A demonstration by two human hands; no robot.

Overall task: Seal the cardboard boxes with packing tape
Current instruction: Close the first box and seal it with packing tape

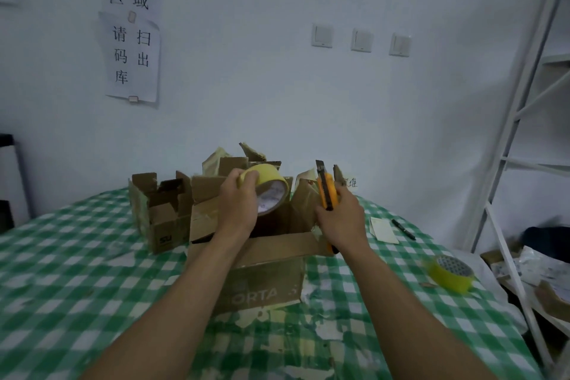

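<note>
Left hand (239,205) grips tape roll (271,191), right hand (340,219) grips knife (326,190), frame centre; fold box (262,259) flaps first.

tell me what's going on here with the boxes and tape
A person is working at a table with a green checked cloth. Their left hand grips a yellow tape roll and their right hand holds an orange utility knife, both raised over an open cardboard box. Its flaps stand open and it is not yet sealed. More open boxes sit behind it. A second tape roll and a pen lie on the cloth to the right.
</note>
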